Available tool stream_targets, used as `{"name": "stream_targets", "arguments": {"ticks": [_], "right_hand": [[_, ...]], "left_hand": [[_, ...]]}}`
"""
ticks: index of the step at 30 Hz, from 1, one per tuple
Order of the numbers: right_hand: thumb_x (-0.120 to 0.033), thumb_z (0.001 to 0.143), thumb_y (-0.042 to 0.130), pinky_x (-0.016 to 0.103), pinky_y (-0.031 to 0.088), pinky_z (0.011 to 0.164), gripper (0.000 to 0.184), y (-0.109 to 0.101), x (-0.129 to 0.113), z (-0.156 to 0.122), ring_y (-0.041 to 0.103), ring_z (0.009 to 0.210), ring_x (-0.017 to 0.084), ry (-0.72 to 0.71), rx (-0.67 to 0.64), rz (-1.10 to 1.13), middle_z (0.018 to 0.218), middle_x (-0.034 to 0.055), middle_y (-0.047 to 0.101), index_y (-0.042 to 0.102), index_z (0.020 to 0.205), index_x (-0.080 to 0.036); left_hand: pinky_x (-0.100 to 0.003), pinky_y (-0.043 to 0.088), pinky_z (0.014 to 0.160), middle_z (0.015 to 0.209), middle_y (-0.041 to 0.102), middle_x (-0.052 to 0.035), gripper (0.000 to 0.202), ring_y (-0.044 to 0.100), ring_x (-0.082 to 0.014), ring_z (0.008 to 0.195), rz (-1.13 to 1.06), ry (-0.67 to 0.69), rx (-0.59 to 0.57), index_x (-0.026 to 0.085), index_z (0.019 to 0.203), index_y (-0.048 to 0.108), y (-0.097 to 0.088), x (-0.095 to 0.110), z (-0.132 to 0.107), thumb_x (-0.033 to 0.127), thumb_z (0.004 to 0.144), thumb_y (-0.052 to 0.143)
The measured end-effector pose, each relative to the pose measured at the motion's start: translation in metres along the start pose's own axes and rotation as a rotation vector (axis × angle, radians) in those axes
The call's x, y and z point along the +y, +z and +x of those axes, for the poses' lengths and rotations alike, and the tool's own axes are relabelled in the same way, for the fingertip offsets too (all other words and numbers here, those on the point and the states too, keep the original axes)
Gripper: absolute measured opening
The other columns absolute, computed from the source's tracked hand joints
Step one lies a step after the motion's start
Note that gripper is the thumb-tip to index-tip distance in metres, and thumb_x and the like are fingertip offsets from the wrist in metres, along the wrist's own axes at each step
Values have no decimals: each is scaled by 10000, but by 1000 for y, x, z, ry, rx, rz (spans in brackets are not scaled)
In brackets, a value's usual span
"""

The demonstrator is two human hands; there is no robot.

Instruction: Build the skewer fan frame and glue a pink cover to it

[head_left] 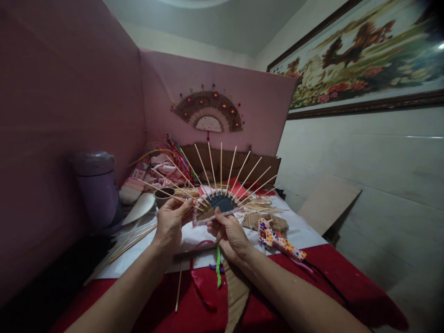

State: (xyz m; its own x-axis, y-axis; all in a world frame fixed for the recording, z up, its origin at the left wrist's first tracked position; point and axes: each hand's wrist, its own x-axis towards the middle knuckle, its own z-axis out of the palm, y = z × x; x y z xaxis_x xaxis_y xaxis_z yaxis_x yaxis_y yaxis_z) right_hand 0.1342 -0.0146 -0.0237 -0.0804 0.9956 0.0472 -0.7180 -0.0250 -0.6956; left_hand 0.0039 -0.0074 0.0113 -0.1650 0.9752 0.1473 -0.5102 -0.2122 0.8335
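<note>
Roughly thirteen slim wooden sticks (221, 164) radiate from one half-round base (225, 204) above the white sheet (301, 227); the left hand (170, 223) pinches the leftmost stick, the right hand (231, 233) the base's rim. One flower-patterned tool (280, 243) lies on the sheet's right.

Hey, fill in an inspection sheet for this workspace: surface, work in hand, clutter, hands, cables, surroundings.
Surface: red cloth, partly covered by a flat white sheet.
Work in hand: half-round, dark-centred fan base with thin pale wooden sticks spreading from its curved edge.
Clutter: loose wooden sticks, brown cardboard strip, bright green fuzzy strip, flower-patterned tool.
Left hand: pinching the leftmost stick.
Right hand: gripping the base's lower edge.
Cables: thin black cable runs from the tool across the red cloth; plug not visible.
Surroundings: pink partition bearing a decorated brown fan; framed horse picture on a white tiled wall.
</note>
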Motion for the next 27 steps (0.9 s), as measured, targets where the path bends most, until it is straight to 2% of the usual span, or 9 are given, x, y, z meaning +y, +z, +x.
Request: {"name": "stream_targets", "arguments": {"ticks": [27], "right_hand": [[-253, 585, 779, 188, 514, 467, 251, 0, 0, 0, 594, 483, 97, 6, -14, 19, 540, 1, 633, 571, 637, -124]], "left_hand": [[-242, 493, 529, 572, 633, 16, 305, 602, -114, 525, 26, 10, 1, 141, 632, 525, 0, 0, 0, 248, 509, 782]]}}
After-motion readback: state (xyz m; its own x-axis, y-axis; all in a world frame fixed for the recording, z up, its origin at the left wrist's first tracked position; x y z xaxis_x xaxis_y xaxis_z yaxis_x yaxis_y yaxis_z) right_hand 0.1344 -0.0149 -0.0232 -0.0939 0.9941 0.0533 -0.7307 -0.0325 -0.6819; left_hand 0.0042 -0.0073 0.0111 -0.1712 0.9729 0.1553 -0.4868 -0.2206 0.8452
